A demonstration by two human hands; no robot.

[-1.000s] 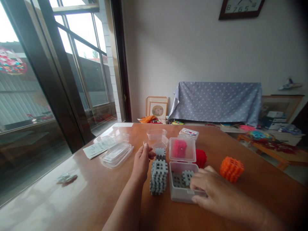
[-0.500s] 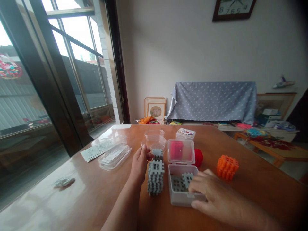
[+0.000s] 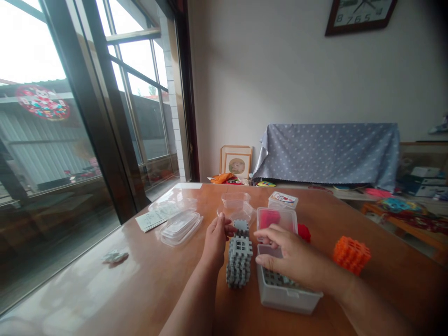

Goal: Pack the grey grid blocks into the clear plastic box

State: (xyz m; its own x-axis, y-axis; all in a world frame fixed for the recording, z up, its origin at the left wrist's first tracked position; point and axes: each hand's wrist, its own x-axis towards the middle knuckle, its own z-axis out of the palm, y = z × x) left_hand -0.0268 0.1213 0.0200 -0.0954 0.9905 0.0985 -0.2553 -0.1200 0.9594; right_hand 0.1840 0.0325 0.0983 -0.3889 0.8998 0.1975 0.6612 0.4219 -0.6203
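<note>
Two stacks of grey interlocking plastic blocks stand one behind the other on the table. The front stack (image 3: 239,261) is taller, with a window-patterned piece on top; behind it is the rear stack (image 3: 241,227). My left hand (image 3: 217,235) is just left of them, thumb raised and its other fingers reaching to the rear stack's side, holding nothing I can see. My right hand (image 3: 285,249) hovers over the clear plastic box (image 3: 290,298), thumb and fingers apart and nothing between them. Grey pieces lie inside the box, partly hidden by this hand. The box's lid (image 3: 289,218) is raised.
Orange blocks (image 3: 351,254) stand to the right, red ones (image 3: 304,233) behind the box. Clear lids (image 3: 181,228), paper sheets (image 3: 154,218) and a crumpled packet (image 3: 115,256) lie left. Clear trays (image 3: 235,200) and a box with a printed card (image 3: 283,199) stand farther back.
My right hand has lifted from the box's right side, moving up and left towards the grey stacks, its fingers now apart. My left hand stays beside the stacks. The whole view has shifted.
</note>
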